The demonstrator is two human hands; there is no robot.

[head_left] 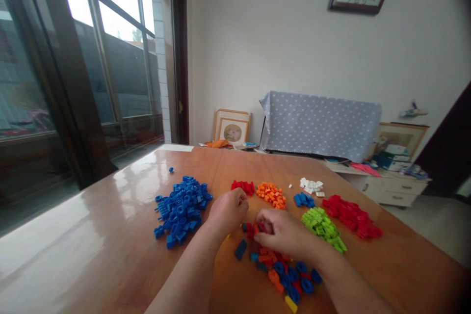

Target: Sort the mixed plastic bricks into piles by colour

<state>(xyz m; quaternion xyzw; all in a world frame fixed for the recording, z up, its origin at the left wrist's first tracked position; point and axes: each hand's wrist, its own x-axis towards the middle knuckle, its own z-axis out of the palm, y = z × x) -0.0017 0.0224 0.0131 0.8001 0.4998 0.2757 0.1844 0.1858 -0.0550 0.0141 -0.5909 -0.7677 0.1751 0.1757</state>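
My left hand (pixel 228 210) is closed just in front of a small pile of red pieces (pixel 243 187); whatever its curled fingers hold is hidden. Fingers curled, my right hand (pixel 277 229) reaches into the upper end of a mixed pile of orange, red, blue and yellow pieces (pixel 272 257), over some red ones. What it grips there cannot be made out. Left of my left hand lies a large heap of blue pieces (pixel 182 208). Orange pieces (pixel 271 194) lie beyond my right hand, and lime green pieces (pixel 322 225) to its right.
A red heap (pixel 351 217), a small blue pile (pixel 303 200) and white pieces (pixel 311 186) lie on the right of the wooden table (pixel 110 240). One blue piece (pixel 171 170) sits alone at the far left. Behind stands a cloth-covered object (pixel 320 125).
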